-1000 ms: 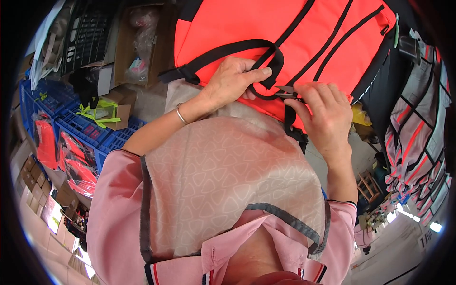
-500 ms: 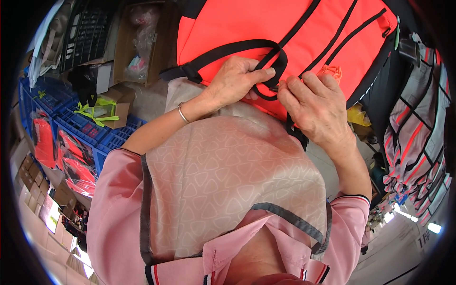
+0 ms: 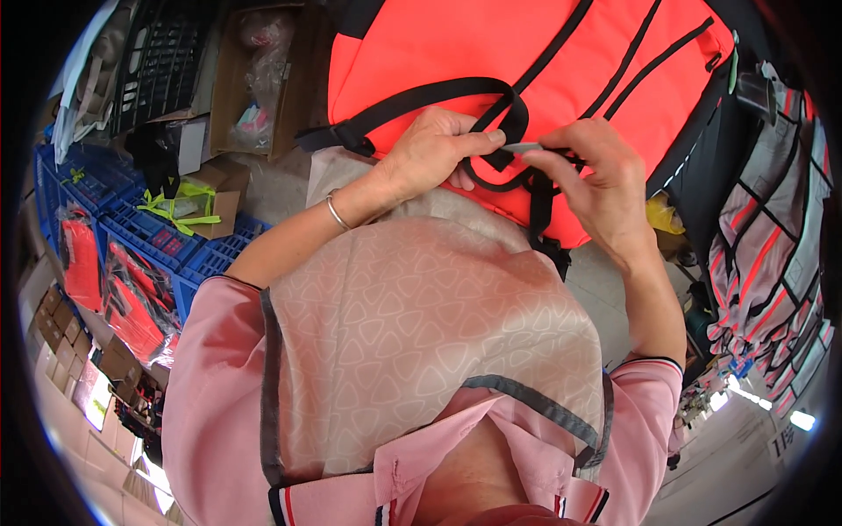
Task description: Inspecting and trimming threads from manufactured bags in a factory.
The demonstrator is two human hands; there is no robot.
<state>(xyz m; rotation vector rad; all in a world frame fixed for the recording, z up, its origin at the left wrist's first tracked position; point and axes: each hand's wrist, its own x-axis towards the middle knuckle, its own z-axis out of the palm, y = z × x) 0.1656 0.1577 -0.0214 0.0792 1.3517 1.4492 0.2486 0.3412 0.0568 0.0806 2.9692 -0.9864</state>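
A bright orange-red backpack (image 3: 421, 53) with black trim lies before me. Its black webbing strap (image 3: 438, 88) curls into a loop near the lower edge. My left hand (image 3: 430, 153) pinches this strap between thumb and fingers at the loop. From the right, my right hand (image 3: 605, 175) closes thumb and forefinger on a thin grey flat piece (image 3: 524, 148), whose left end meets the strap beside my left thumb. I cannot make out its exact kind. Below the right fingers hangs a black buckle end (image 3: 542, 197).
Blue plastic crates (image 3: 189, 254) stand at the left, with a yellow-green strap (image 3: 180, 208) on top and bagged orange-red pieces (image 3: 140, 307) alongside. An open cardboard box (image 3: 254, 79) holds plastic bags. Grey and red-striped bags (image 3: 754, 245) hang at the right.
My right hand has turned and opened out from its curled grip, and the grey piece now shows between its fingertips. An orange looped thing beside it is out of sight. My left hand stays put.
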